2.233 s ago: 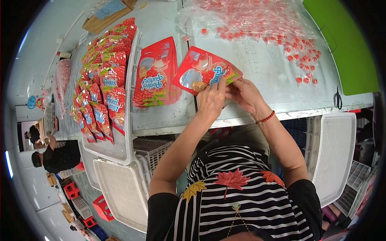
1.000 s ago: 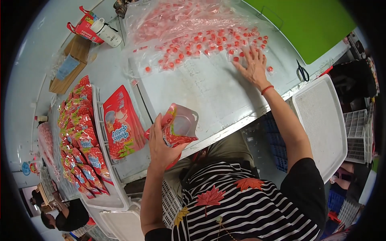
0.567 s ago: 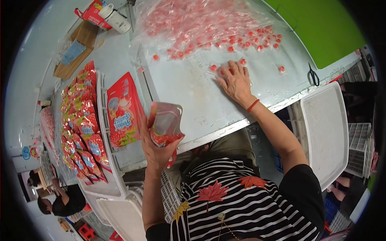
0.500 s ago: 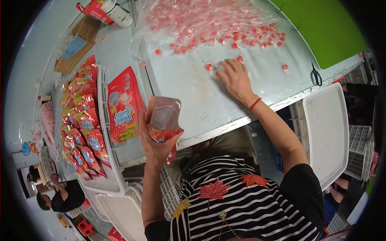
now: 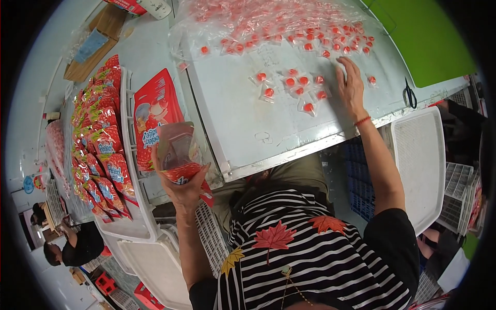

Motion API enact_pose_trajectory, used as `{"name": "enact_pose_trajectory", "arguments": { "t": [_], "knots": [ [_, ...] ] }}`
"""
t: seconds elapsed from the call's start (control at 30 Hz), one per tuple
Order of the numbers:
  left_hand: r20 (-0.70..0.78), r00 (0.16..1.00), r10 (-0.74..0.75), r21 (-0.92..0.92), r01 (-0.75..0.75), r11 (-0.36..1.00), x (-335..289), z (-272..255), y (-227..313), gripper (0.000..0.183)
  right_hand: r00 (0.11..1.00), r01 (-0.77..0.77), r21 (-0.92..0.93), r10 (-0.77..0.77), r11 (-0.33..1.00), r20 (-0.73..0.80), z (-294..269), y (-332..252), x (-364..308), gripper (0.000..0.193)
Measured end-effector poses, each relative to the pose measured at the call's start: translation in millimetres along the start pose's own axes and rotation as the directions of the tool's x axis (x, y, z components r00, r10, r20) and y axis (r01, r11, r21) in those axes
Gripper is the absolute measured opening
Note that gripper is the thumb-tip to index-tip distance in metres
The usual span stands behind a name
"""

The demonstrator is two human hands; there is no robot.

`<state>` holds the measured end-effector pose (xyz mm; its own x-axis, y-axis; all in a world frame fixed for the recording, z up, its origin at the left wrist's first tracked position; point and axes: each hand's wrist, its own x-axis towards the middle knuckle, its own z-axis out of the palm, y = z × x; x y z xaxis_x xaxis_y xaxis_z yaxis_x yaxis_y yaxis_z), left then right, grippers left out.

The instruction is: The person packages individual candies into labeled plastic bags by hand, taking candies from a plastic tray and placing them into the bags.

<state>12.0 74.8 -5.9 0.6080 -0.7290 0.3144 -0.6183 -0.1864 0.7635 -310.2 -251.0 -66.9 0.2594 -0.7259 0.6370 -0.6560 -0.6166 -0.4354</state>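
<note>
My left hand (image 5: 181, 192) is closed around an upright red pouch (image 5: 177, 147) with a clear upper part. Its mouth gapes above my fingers, left of the table's near corner. My right hand (image 5: 352, 92) is over the white tabletop (image 5: 248, 132), fingers stretched out and nothing visible in them. Just left of it lies a loose group of small red pieces (image 5: 299, 91), each in clear wrap. A larger heap of the same wrapped pieces (image 5: 268, 26), partly under a clear plastic sheet, covers the far side.
Filled red pouches (image 5: 106, 147) stand in rows on a white tray at left, beside a stack of flat red pouches (image 5: 157, 111). Black scissors (image 5: 409, 96) lie near the right edge by a green board (image 5: 423, 46). A white tray (image 5: 417, 173) juts out at right.
My right hand has moved right and away from me; several wrapped pieces now lie grouped where it was. My left hand has shifted left with the pouch.
</note>
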Motion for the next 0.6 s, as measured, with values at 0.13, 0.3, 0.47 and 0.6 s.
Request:
{"name": "enact_pose_trajectory", "arguments": {
  "t": [0.13,0.3,0.47,0.6],
  "knots": [
    [-0.018,0.998,0.058,0.012,-0.058,0.998,-1.0,-1.1,-3.1,0.085,0.978,0.131,0.065,-0.14,0.989,0.156,-7.5,-37.8,-29.6,0.031],
    [0.078,0.997,-0.025,-0.008,0.026,1.0,1.7,3.7,2.7,0.112,0.889,0.247,-0.09,-0.189,0.965,0.418,6.8,-10.1,-17.6,0.032],
    [0.09,0.989,-0.117,-0.106,0.126,0.986,0.9,3.9,7.5,0.113,0.936,0.174,-0.223,-0.091,0.959,0.339,-0.9,30.8,-5.3,0.03],
    [0.072,0.99,-0.122,-0.079,0.128,0.989,-6.5,-3.3,2.8,0.113,0.959,0.195,-0.015,-0.187,0.981,0.214,-15.0,-38.8,-22.0,0.034]
  ]
}}
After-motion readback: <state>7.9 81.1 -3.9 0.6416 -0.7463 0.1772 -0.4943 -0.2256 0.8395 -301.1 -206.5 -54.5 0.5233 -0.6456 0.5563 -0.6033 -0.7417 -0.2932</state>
